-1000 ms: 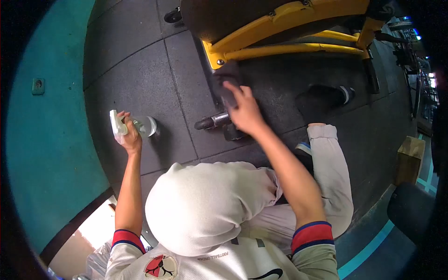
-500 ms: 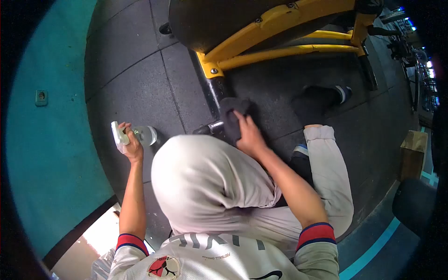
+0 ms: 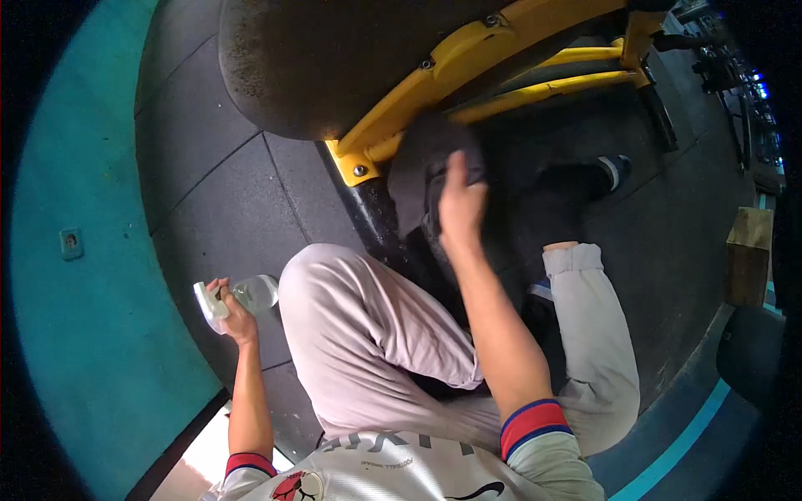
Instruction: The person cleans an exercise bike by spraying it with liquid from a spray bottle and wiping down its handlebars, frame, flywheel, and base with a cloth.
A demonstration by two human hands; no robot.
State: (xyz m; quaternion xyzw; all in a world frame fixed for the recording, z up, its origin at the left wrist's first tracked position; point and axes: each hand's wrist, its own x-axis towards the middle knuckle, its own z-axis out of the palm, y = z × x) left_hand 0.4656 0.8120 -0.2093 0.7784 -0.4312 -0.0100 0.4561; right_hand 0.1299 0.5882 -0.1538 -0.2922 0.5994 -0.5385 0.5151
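Observation:
My left hand [image 3: 236, 317] is closed around the neck of a clear spray bottle [image 3: 259, 292] with a white trigger head. The bottle lies tilted on its side in the air, beside my knee. My right hand [image 3: 464, 204] grips a dark cloth [image 3: 422, 163], slightly blurred, which hangs in front of the yellow frame [image 3: 359, 163] of a gym machine. The cloth overlaps the frame's lower bar and black foot tube [image 3: 376, 213]. Whether it touches them I cannot tell.
A large black pad [image 3: 284, 92] of the machine overhangs the dark rubber floor tiles [image 3: 234, 200]. To the left rises a teal wall [image 3: 75, 334] with a socket [image 3: 72, 244]. A wooden box [image 3: 749, 250] and a dark seat [image 3: 748, 355] stand at the right.
My right hand has moved the dark cloth upward, from the foot tube's lower end to the yellow bar. The left hand with the spray bottle is slightly lower in view, and the view has shifted.

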